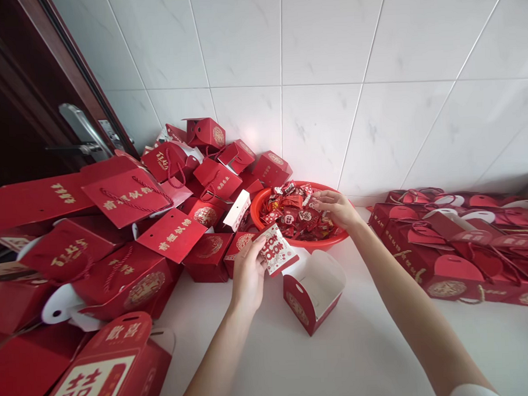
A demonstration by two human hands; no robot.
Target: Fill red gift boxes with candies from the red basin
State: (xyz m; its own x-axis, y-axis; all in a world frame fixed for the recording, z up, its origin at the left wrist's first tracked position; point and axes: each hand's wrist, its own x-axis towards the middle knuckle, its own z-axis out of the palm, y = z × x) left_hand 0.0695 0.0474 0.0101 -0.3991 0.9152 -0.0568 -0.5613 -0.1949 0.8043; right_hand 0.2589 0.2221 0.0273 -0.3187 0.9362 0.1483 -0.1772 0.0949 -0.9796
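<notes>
Spreading over the left half of the frame, a heap of red boxes (171,231) lies at mixed angles, many with cord handles; whether they are filled cannot be told. Left of centre, the left hand (248,274) pinches a white-and-red packet (278,253) between thumb and fingers. Just right of and below it, an open box (312,315) stands on the white counter (376,356), flaps up and pale inside showing; no contents are visible, so filling it seems barely begun, and the packet is not yet in. Behind, at the middle, a red bowl (321,243) holds plenty of wrapped sweets (286,217). The right hand (340,209) is at its right side, fingers close together; whether they grip a sweet cannot be told. At the right edge, closely ranked boxes (455,265) look finished, judging by their neat rows and mostly folded tops.
</notes>
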